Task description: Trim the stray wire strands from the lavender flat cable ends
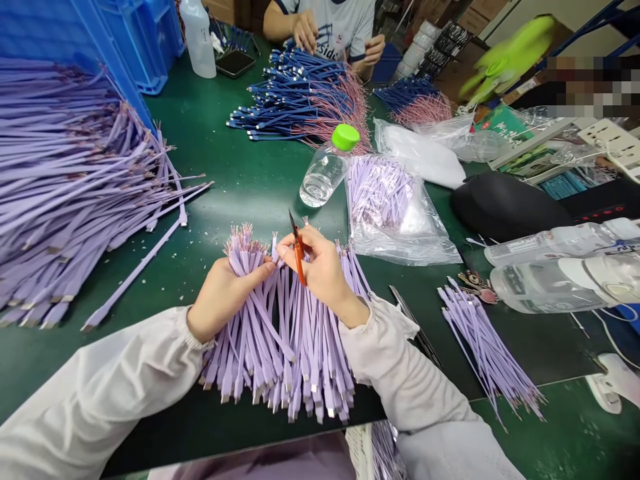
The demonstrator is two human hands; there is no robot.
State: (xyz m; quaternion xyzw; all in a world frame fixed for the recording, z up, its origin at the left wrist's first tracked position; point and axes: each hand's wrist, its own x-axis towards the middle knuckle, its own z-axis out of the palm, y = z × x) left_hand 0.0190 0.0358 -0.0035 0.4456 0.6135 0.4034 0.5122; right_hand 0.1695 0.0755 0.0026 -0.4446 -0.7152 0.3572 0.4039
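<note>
The left hand point(223, 293) is closed round a bunch of cables point(250, 267), their wire ends point(243, 239) fanned above it; the right hand point(327, 273) grasps orange cutters point(299, 257), tip pointing up and away; more cables lie side by side on the mat point(165, 423) between the wrists. The bunch could splay if the left grip slackens, since the strands cross loosely; the cutters, so near the left thumb, could nick skin or wire if the right wrist turns; a forward knock could tip the bottle point(323, 177) beyond. The left fingers are mostly hidden by the bunch; the right fingertips perhaps pinch a cable too; the co-worker point(345, 20) is cut off by the top edge.
</note>
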